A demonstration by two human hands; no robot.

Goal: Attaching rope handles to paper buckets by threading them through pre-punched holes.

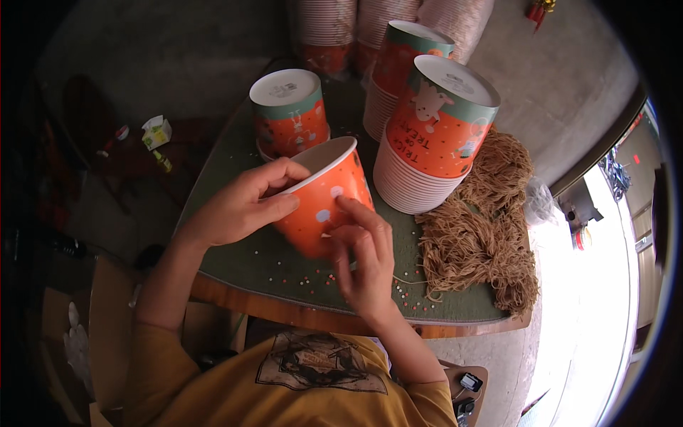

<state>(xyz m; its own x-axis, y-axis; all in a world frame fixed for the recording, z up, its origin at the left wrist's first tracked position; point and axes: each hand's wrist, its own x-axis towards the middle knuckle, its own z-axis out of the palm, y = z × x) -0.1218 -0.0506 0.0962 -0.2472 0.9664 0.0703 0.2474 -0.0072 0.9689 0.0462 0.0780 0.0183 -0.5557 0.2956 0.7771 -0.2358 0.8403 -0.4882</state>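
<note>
My left hand (242,203) grips the rim of an orange paper bucket (313,203), fingers inside the opening and thumb on the outer wall. The bucket is tilted above the table, its white-lined mouth toward the upper left. Against its right side lies my right hand (363,249). Its index fingertip touches the wall beside a pale dot, and the other fingers are curled in. A tiny pale bit shows by those fingers; what they pinch, if anything, I cannot make out. Just behind stands an upside-down paper bucket (288,121), orange and green.
Upside-down stacks of paper buckets (437,128) stand at the right and behind. Tan stringy bundles (477,245) lie on the green tabletop (235,242). Small coloured paper dots (306,279) are scattered near its wooden edge. Wrapped bucket stacks (327,28) are at the back; a cardboard box (110,320) is lower left.
</note>
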